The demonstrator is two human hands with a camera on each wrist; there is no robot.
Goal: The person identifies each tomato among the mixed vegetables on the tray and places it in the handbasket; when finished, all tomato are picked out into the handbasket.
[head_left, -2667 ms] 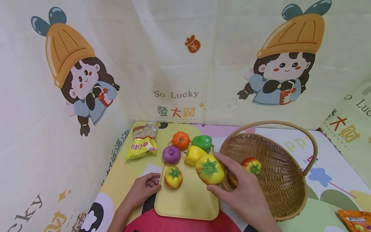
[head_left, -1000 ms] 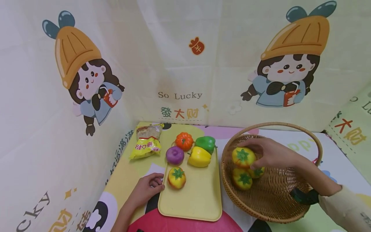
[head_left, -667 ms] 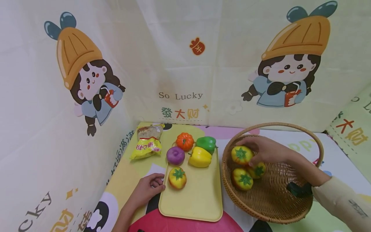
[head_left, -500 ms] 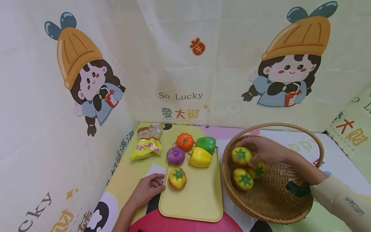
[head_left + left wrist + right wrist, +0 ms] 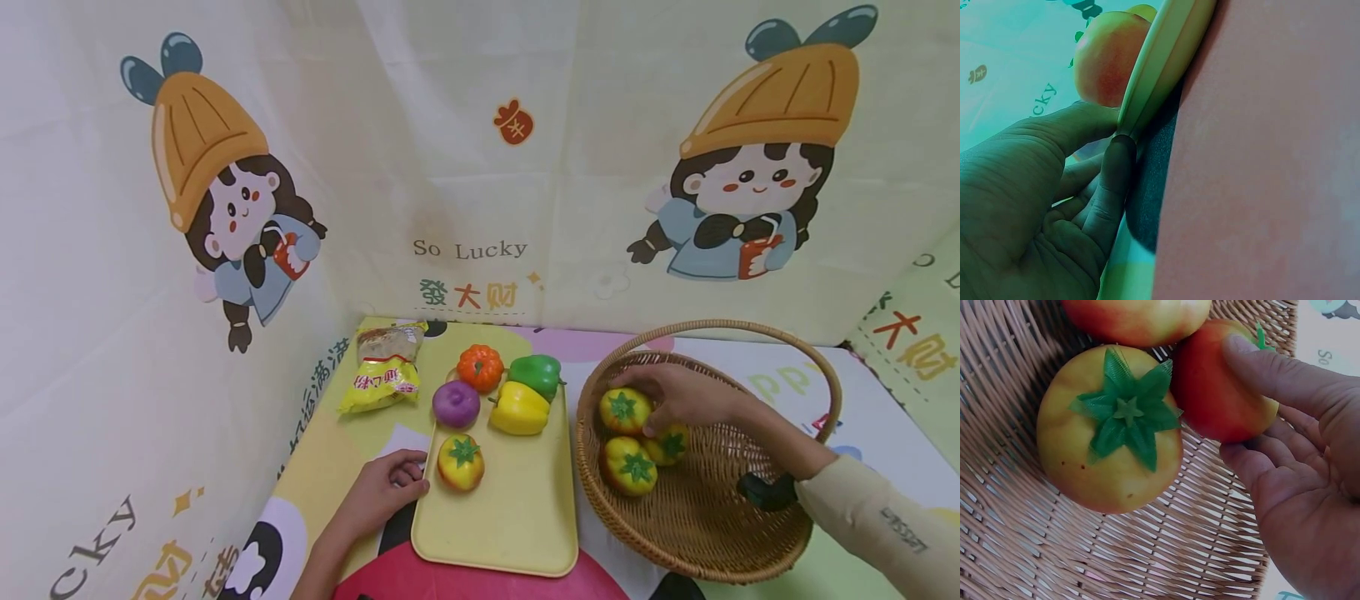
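Observation:
Inside the wicker basket [image 5: 697, 558], my right hand [image 5: 686, 396] grips a yellow-red toy tomato [image 5: 626, 408] between thumb and fingers. Two more toy tomatoes sit beside it, one nearer the front [image 5: 628, 467] and another [image 5: 670, 446] partly covered by the hand. In the right wrist view my thumb lies on the side of the held tomato [image 5: 1216, 387]. My left hand [image 5: 382, 492] pinches the left rim of the yellow tray [image 5: 502, 533], with thumb and finger meeting at the edge in the left wrist view. On the tray a toy tomato [image 5: 461, 463] lies near that hand.
Further back on the tray are a purple toy onion [image 5: 456, 405], an orange toy pumpkin [image 5: 480, 368], a green bell pepper [image 5: 536, 377] and a yellow bell pepper [image 5: 519, 408]. A yellow food bag [image 5: 382, 367] lies back left. The basket's handle [image 5: 720, 325] arches upward.
My right hand has carried a toy tomato from above the tray into the basket, beside the others there. Over the last half second it barely moves. The left hand stays at the tray rim.

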